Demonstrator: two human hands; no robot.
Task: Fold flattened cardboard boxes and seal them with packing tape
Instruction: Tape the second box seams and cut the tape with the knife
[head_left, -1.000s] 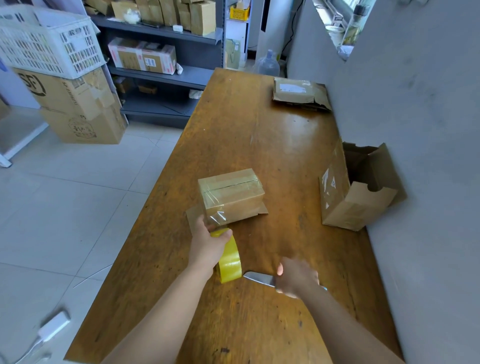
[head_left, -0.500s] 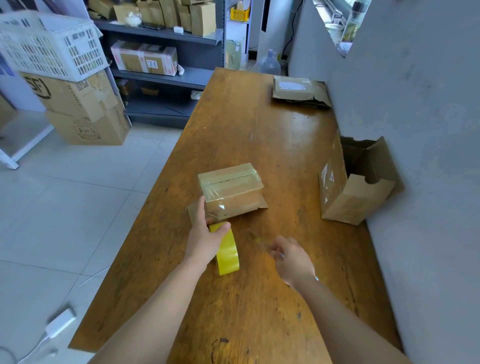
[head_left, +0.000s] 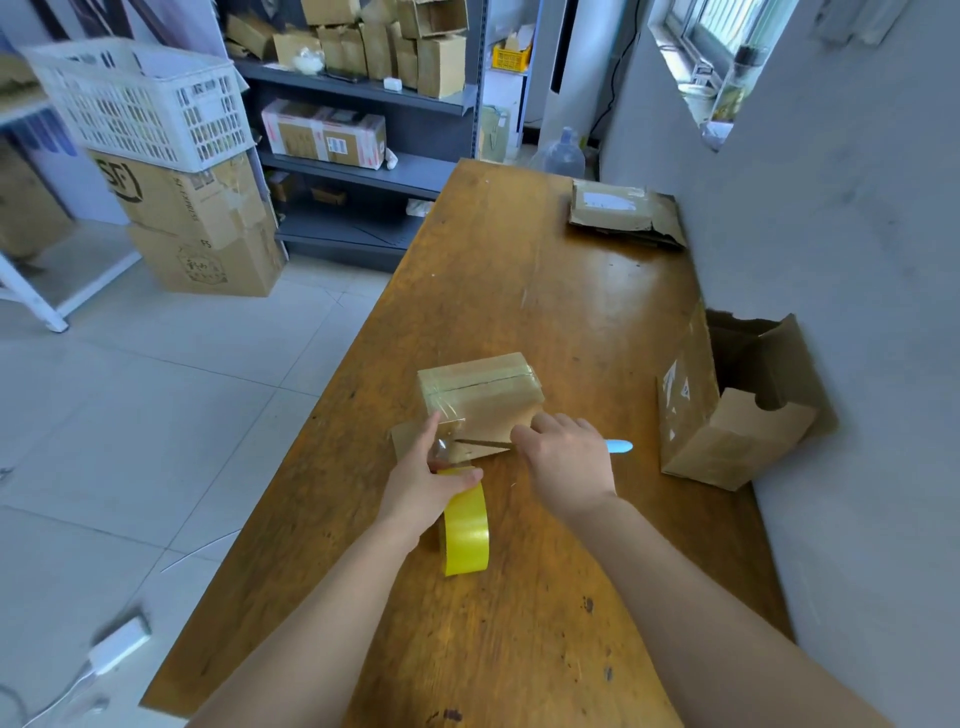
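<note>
A small cardboard box (head_left: 480, 397), wrapped in clear tape, stands on the wooden table (head_left: 545, 291). My left hand (head_left: 423, 480) grips a yellow roll of packing tape (head_left: 466, 525) just in front of the box, its forefinger stretched up against the box's near left corner. A strip of clear tape runs from the roll to the box. My right hand (head_left: 563, 460) holds a knife (head_left: 618, 446) with a light blue handle end. Its blade points left, to the taut tape between box and roll.
An open, torn cardboard box (head_left: 727, 415) leans against the grey wall at the right. A flattened taped package (head_left: 621, 213) lies at the table's far right. On the floor at left stand stacked cartons (head_left: 192, 228) under a white basket (head_left: 140, 101), with shelving behind.
My right hand has lifted the knife from the near table and brought its blade up to the tape beside the box. My left hand has stayed on the roll.
</note>
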